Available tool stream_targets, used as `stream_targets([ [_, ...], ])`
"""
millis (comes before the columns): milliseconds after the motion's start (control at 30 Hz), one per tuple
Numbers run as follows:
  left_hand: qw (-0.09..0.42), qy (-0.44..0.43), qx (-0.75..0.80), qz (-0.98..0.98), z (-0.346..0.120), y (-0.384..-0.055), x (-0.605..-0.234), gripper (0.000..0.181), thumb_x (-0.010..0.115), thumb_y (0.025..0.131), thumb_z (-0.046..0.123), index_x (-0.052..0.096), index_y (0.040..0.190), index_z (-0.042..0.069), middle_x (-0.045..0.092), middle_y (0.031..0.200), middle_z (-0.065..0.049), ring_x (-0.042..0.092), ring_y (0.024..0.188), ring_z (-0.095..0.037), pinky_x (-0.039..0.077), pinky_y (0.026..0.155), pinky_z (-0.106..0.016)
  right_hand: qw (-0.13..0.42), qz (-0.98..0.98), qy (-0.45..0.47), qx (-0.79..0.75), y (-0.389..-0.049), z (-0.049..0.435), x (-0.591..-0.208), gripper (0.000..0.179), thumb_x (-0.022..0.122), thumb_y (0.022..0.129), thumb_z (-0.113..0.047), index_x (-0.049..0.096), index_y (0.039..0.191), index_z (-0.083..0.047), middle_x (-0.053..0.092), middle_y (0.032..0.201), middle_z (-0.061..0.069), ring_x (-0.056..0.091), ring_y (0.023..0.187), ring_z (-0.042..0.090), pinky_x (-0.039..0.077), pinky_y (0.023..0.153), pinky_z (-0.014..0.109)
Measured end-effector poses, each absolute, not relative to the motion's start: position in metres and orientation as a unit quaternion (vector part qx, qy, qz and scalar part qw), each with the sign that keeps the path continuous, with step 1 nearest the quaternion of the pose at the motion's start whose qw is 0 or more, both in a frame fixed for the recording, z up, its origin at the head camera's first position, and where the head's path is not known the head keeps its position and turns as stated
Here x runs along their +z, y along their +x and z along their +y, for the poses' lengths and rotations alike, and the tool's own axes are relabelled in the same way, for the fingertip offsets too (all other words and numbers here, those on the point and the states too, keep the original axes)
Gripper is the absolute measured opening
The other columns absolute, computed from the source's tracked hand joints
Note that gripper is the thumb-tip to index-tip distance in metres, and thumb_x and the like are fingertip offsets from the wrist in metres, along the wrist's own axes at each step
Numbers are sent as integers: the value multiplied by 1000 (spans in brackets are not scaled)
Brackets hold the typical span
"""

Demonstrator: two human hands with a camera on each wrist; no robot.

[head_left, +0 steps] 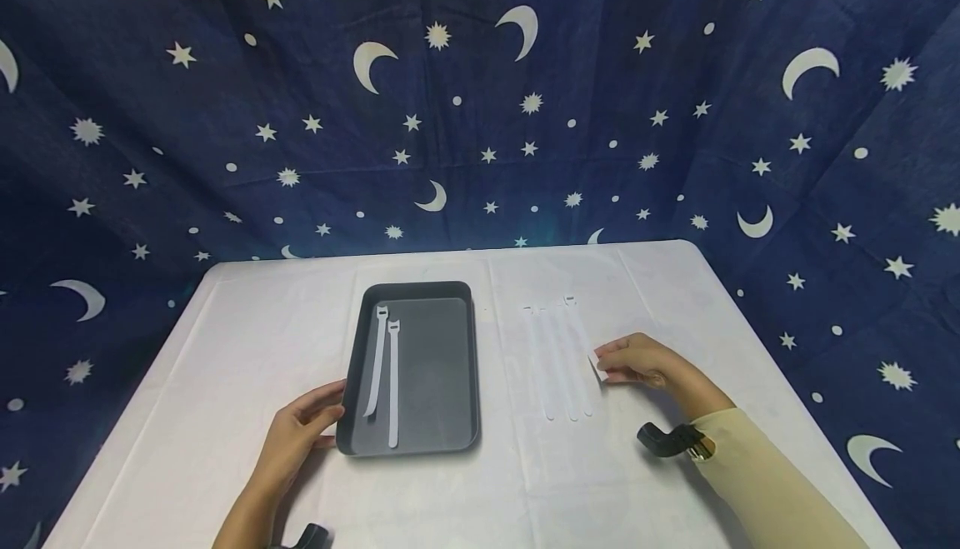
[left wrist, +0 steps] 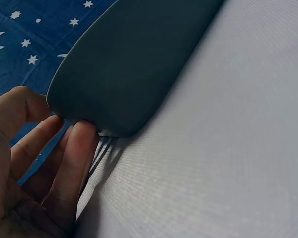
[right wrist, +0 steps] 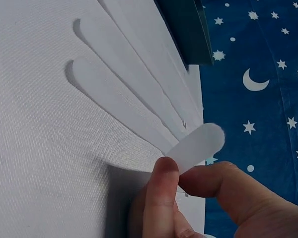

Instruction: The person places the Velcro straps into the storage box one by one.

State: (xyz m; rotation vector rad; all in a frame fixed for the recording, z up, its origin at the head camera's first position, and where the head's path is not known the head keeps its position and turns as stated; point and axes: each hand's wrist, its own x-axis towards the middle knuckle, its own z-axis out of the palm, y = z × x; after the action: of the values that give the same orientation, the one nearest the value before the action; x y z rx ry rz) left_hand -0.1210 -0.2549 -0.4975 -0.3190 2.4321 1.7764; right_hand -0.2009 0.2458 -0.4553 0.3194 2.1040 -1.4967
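A dark grey tray lies on the table with two white hook-and-loop cable ties in its left half, slotted heads at the far end. My left hand grips the tray's near left side; the left wrist view shows the fingertips against its wall. To the tray's right, several more white cable ties lie side by side on the cloth. At their right edge my right hand pinches a white cable tie between thumb and finger, its rounded end sticking up.
A white cloth covers the table. Behind and beside it hangs a dark blue curtain with moons and stars. Black wrist-camera mounts sit at both wrists. The right arm wears a pale yellow sleeve.
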Motion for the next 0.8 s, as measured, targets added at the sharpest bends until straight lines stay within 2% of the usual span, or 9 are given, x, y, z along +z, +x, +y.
stream_targets([
  [67,54,-102,587,801,-255,-121,-497,49,69,92,19,56,136,6,59,136,-20,68,100,-8,63,72,-31,270,777,117,-557,-200,246,-454,43,64,84,5,53,123,20,66,84,8,68,65,10,62,67,24],
  [167,54,-101,589,800,-255,-120,-496,49,69,91,20,56,137,5,58,136,-20,68,101,-10,63,72,-30,274,771,119,-563,-199,245,-452,44,64,84,6,52,124,20,65,86,9,68,66,10,62,69,24],
  [300,54,-100,586,802,-256,-120,-497,49,69,91,20,56,136,5,58,136,-20,67,98,-5,63,71,-30,278,767,119,-567,-200,245,-452,45,64,84,6,51,125,20,66,86,9,69,67,11,62,69,25],
  [800,52,-98,589,800,-255,-121,-498,48,69,91,19,57,136,6,59,135,-20,67,96,-3,63,71,-31,290,748,99,-589,-202,250,-442,49,65,86,2,48,128,19,64,81,3,68,68,9,61,70,23],
])
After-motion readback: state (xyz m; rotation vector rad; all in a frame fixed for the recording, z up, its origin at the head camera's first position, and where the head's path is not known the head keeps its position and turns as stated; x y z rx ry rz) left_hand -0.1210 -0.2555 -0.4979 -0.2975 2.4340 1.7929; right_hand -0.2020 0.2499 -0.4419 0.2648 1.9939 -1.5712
